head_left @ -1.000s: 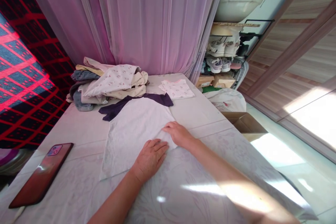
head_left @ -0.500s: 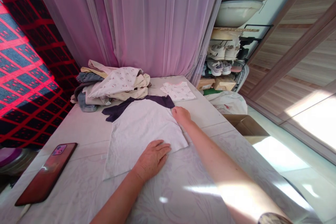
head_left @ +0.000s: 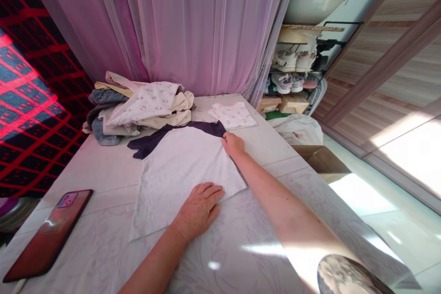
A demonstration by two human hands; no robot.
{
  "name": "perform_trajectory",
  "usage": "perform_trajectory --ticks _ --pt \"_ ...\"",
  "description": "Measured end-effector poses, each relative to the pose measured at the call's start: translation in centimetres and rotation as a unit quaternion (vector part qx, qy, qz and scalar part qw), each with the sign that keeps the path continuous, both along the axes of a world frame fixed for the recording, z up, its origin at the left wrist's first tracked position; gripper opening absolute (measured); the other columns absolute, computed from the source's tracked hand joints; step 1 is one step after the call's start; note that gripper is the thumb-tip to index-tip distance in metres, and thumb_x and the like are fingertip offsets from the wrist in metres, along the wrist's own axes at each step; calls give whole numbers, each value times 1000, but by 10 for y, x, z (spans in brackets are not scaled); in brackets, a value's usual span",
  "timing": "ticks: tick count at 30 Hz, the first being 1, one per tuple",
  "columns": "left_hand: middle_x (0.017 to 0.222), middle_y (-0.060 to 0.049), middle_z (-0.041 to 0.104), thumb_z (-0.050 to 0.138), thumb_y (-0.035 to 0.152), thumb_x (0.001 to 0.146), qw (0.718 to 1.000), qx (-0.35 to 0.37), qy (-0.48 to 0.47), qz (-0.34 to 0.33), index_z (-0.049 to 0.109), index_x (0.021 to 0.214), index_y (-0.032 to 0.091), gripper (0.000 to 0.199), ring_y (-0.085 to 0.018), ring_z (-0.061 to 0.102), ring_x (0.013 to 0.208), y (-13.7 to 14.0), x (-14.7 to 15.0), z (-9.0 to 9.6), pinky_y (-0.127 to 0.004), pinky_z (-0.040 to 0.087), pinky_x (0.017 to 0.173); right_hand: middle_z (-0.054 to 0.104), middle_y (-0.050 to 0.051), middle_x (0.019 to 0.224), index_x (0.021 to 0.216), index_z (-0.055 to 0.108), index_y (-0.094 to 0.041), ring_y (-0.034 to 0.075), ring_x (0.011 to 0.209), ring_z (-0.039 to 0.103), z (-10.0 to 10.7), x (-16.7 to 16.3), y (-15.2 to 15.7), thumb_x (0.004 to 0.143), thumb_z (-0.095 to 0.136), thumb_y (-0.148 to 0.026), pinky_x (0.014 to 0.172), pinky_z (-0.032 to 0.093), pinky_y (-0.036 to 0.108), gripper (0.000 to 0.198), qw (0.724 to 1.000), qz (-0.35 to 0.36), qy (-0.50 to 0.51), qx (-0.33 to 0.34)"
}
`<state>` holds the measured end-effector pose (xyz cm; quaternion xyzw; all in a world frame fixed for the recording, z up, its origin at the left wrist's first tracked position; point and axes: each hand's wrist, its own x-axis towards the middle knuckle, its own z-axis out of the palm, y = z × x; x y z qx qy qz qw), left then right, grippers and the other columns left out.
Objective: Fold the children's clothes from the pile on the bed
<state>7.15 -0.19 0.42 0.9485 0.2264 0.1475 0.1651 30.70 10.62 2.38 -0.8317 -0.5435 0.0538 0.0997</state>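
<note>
While the left hand (head_left: 198,206) lies palm-down across the near hem of a white cloth T-shirt with dark navy sleeves (head_left: 184,161), the right hand (head_left: 232,144) is at its right side edge, just below the sleeve. Left grip: fingers stretched out, mostly side by side, nothing pinched. Right grip: fingers curled in, apparently pinching the T-shirt's edge; exact fingertip contact partly hidden. T-shirt is spread on a pale, floral-patterned worktop (head_left: 234,252), neck end away from the person. Beyond its left sleeve: loose heap of printed, beige and denim clothes (head_left: 148,103). Just beyond its right sleeve: flat, folded white printed fabric garment (head_left: 234,115). Left of the T-shirt, nearer the person and well apart: glossy red-brown rectangular phone (head_left: 48,234). Step in hand looks like straightening the T-shirt; body unfolded as it lies. Next move seems to call for a sure pinch on that side edge, left palm weighting the hem so the thin cloth doesn't drag or crease.
</note>
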Motion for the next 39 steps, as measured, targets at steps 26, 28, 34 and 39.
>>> perform_trajectory --ticks 26,28,34,39 --pt "154 -5 33 28 61 94 988 69 134 42 38 145 27 61 -29 26 143 14 10 -2 -53 19 115 67 9 115 120 58 -20 20 106 61 13 -25 -140 95 39 -26 89 45 31 32 994 87 2 73" --pt "155 -5 32 26 58 96 987 73 136 44 36 146 27 60 -28 25 143 15 11 -3 -53 17 115 56 10 134 130 52 -17 17 123 51 9 -32 -127 96 34 -23 102 38 29 39 977 171 28 121" --pt "154 -7 32 27 40 99 987 57 142 56 32 148 21 53 -24 25 143 22 8 -6 -49 17 117 31 8 155 145 36 -20 19 143 22 -14 -38 -95 98 29 -30 115 15 44 49 979 203 22 -5" --pt "154 -7 32 30 44 97 981 64 149 109 38 145 24 53 -26 26 143 33 -23 -6 -50 18 116 23 6 158 148 31 -21 17 144 17 -14 -33 -96 98 25 -38 116 11 46 52 981 189 4 -38"
